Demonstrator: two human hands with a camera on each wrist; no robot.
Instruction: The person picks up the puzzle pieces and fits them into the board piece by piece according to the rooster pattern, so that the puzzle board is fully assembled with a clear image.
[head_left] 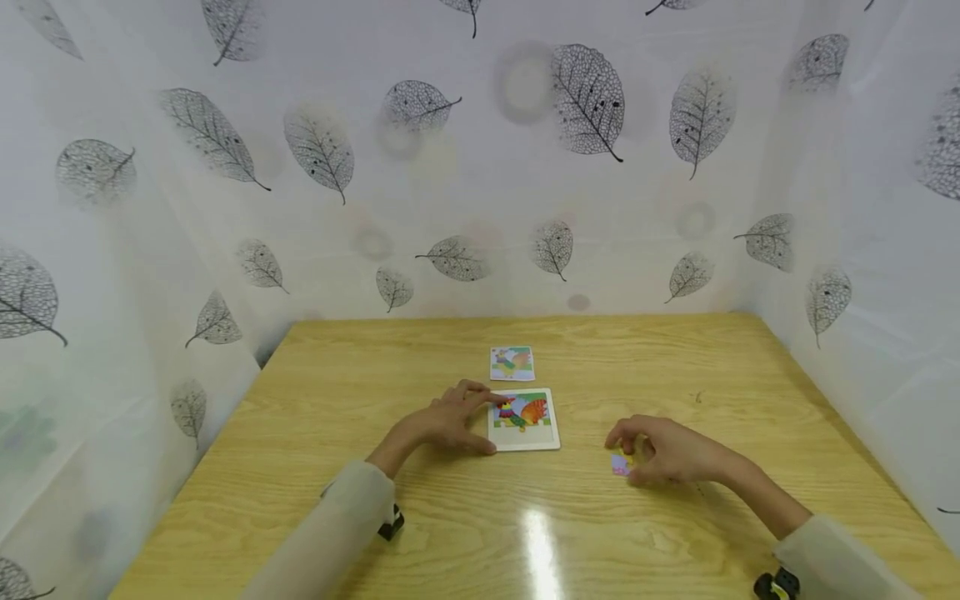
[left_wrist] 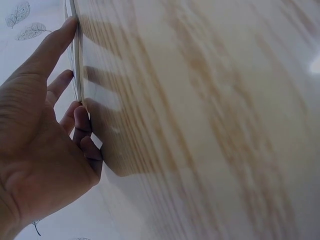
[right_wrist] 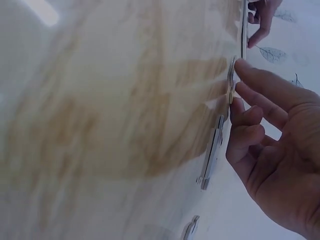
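Observation:
A square puzzle board (head_left: 523, 444) with a white frame lies mid-table, with a colourful rooster picture in its upper part and a pale bare strip below. My left hand (head_left: 453, 419) rests at its left side, index finger over the picture and thumb by the lower left corner; the left wrist view shows the board (left_wrist: 77, 55) edge-on. To the right, my right hand (head_left: 667, 450) pinches a purple, pink and yellow puzzle piece (head_left: 620, 464) between thumb and fingers, low at the tabletop. In the right wrist view, that piece (right_wrist: 231, 80) appears edge-on at the fingertips.
Behind the board lies a picture card (head_left: 512, 364) with a paler rooster. More flat pieces (right_wrist: 212, 152) lie beside the right hand in the right wrist view, mostly hidden from the head view. A leaf-patterned curtain (head_left: 480, 167) surrounds the wooden table (head_left: 360, 358).

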